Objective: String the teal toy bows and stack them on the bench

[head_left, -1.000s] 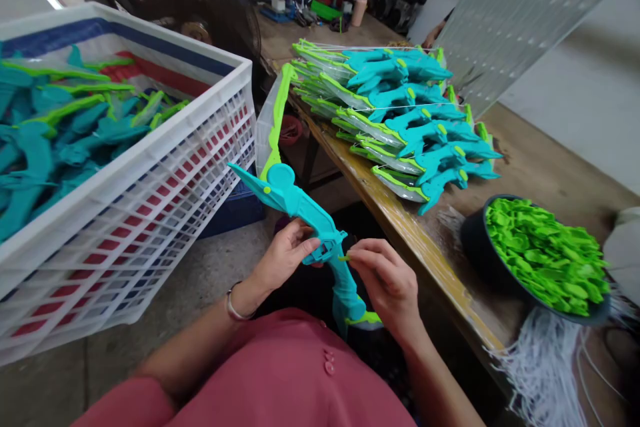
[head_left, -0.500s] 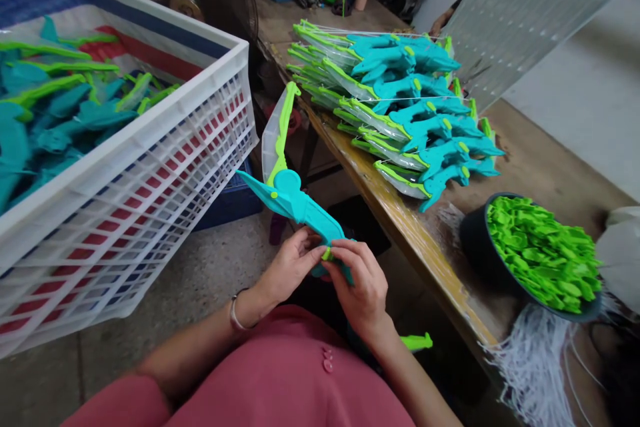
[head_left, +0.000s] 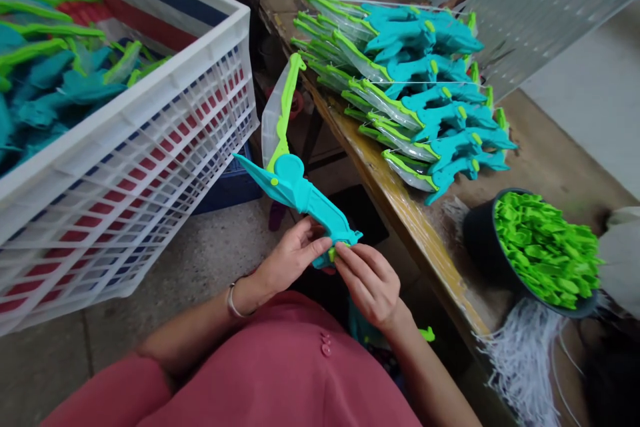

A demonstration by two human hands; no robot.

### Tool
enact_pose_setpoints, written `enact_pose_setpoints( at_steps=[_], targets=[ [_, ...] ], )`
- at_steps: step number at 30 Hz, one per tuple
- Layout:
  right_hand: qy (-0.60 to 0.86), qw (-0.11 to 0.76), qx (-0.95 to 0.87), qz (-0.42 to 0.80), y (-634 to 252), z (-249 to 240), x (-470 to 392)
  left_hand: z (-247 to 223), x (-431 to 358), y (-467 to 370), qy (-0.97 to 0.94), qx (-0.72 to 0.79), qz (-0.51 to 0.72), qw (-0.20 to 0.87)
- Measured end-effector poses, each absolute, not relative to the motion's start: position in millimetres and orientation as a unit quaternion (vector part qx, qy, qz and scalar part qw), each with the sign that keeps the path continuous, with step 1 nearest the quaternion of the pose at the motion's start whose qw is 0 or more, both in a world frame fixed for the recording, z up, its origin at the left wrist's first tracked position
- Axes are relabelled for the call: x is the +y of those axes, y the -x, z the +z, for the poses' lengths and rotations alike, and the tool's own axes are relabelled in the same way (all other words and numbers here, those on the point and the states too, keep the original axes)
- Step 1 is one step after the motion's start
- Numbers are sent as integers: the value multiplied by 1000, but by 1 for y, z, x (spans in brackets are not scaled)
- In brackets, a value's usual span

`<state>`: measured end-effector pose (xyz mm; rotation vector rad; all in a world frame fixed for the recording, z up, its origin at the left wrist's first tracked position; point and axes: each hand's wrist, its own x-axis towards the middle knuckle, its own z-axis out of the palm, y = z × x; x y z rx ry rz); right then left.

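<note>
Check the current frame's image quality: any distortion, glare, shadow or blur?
Head view: wide-angle stretch on the white crate at left; pale glare along the table edge; deep shadow beneath it; both hands, left and right, fairly clear, but the small green piece at their fingertips lacks fine detail.

Curved turquoise plastic bow (head_left: 327, 210) gripped by bare left hand (head_left: 289, 255); small lime-green plastic piece (head_left: 332, 254) held to it by bare right hand (head_left: 373, 280). Turquoise-and-green bows (head_left: 453, 117) stacked between one and two o'clock; round dark tub (head_left: 484, 240) heaped with lime-green pieces (head_left: 550, 247) set past three; white plastic lattice crate (head_left: 150, 84) at ten.
</note>
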<state>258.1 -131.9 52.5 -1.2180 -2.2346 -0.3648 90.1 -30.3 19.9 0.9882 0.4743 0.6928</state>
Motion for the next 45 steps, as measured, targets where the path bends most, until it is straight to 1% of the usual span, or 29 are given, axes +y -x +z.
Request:
enact_pose_setpoints(
  at_steps=[9, 12, 17, 22, 25, 28, 30, 32, 34, 36, 39, 41, 42, 45],
  targets=[
    [451, 291, -831, -146, -258, 46, -144, 15, -32, -82, -465, 153, 297, 820],
    [452, 278, -834, -151, -257, 45, -147, 19, -32, -82, -472, 158, 294, 816],
    [486, 301, -811, -124, -253, 43, -150, 26, -33, -82, -476, 167, 286, 815],
    [492, 294, -810, -123, -247, 45, -152, 25, -35, -84, -466, 176, 301, 813],
    [533, 343, -771, -69, -244, 49, -150, 21, -36, -83, -475, 182, 310, 803],
    [620, 408, -670, -13, -245, 52, -143, 19, -36, -82, -498, 201, 308, 786],
    [659, 428, -613, 76, -248, 50, -136, 19, -37, -80, -513, 214, 299, 775],
    [657, 449, -569, 211, -253, 45, -130, 20, -37, -78, -525, 223, 289, 769],
    [629, 478, -526, 314, -257, 38, -126, 20, -38, -76, -533, 232, 282, 763],
    [611, 504, -491, 364, -259, 33, -124, 18, -39, -74, -542, 238, 275, 757],
    [596, 501, -472, 414, -257, 31, -124, 15, -41, -72, -556, 243, 272, 747],
    [598, 496, -480, 406, -254, 33, -126, 14, -41, -73, -556, 241, 272, 748],
    [608, 500, -492, 373, -252, 34, -127, 14, -41, -74, -553, 238, 275, 750],
    [641, 492, -559, 185, -247, 38, -130, 15, -40, -78, -533, 238, 281, 762]
  ],
)
